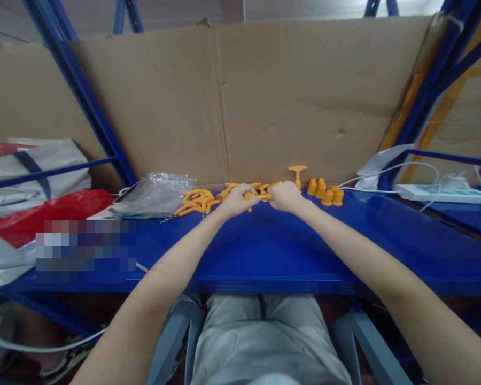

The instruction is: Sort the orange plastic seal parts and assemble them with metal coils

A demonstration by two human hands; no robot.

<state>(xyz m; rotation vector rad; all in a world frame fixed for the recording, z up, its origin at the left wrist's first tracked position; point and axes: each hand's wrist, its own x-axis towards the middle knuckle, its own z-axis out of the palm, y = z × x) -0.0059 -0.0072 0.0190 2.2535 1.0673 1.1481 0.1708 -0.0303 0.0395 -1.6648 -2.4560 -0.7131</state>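
Over the back of the blue shelf, my left hand (237, 200) and my right hand (285, 196) are close together, fingers curled. Both grip a small orange plastic part (263, 197) that shows between them; its full shape is hidden by the fingers. Other orange pieces lie just behind my hands. To the left sits a heap of orange branching plastic pieces (198, 200), with short chains beside it. Right of my right hand stand an orange T-shaped piece (297, 175) and several orange cup-like pieces (320, 188).
A cardboard sheet (284, 96) walls off the back of the blue shelf (256, 251). Clear plastic bags (158, 193), a red bag (68, 211) and a white cloth bag (64, 166) are on the left. At right lies a white power strip (444, 193) with cables.
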